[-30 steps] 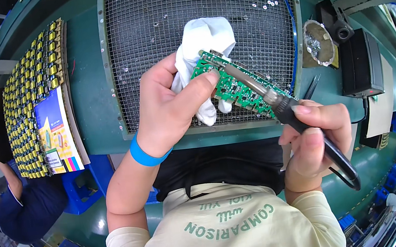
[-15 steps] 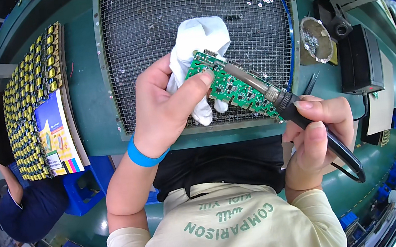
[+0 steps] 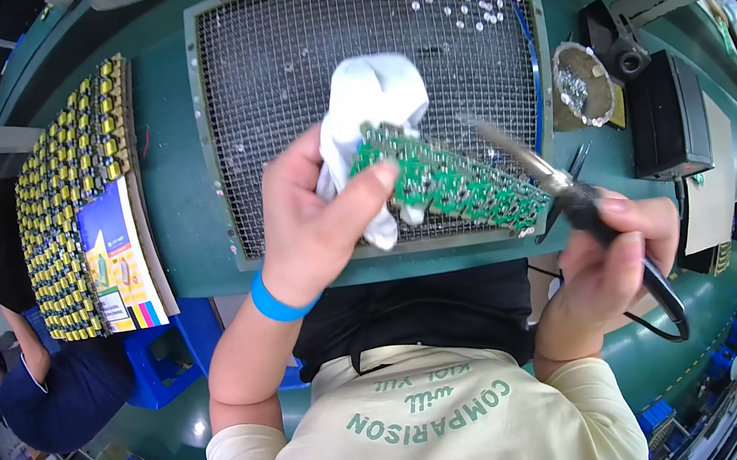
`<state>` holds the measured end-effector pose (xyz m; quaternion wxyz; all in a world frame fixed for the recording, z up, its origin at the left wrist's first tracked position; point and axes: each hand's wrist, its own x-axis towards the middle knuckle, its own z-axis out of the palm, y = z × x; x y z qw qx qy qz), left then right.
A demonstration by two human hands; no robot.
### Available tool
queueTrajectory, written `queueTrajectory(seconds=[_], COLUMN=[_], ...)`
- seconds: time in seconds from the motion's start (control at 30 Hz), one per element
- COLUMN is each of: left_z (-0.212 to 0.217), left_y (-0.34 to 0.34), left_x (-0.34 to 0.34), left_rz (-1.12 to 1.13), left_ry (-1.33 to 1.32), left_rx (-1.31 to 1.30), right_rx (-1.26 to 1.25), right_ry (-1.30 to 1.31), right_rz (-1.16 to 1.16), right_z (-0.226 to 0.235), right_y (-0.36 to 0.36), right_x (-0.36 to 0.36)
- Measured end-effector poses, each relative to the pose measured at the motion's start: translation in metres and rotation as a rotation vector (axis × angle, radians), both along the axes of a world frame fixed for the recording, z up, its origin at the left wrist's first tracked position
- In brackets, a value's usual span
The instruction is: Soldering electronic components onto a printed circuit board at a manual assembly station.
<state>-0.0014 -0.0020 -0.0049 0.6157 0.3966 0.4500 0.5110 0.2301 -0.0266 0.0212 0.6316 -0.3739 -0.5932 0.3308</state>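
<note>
In the head view, the left grip [image 3: 316, 223] clasps a long green printed circuit board [image 3: 474, 186] and a crumpled white cloth [image 3: 374, 85] above a grey wire-mesh panel [image 3: 272, 66]; the right grip [image 3: 619, 257] grasps a black-handled soldering iron [image 3: 585, 209], its blurred tip seemingly clear of the board. The step looks like iron work; any contact would call for steadiness. Green lettering marks the cream fabric shirt [image 3: 453, 450]; print covers a colourful paper leaflet [image 3: 118, 254].
</note>
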Motion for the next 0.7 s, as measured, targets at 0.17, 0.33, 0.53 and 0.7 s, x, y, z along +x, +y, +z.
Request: queueTrajectory(seconds=[0.17,0.33,0.53,0.7], left_z=[0.011,0.009,0.012,0.014], left_y=[-0.021,-0.021,-0.024,-0.031], left_x=[-0.004,-0.008,-0.011,-0.012], left_rz=[0.054,0.029,-0.002,-0.037], left_ry=[0.120,0.231,0.197,0.235], left_rx=[0.312,0.703,0.904,0.898], right_rx=[-0.027,-0.009,-0.133,-0.075], right_ry=[0.118,-0.061,0.183,0.142], right_rz=[-0.261,-0.086,-0.028,-0.033], right_z=[-0.030,-0.040,-0.033,-0.031], right_y=[0.001,-0.005,-0.011,-0.014], right_x=[0.021,0.009,0.014,0.014])
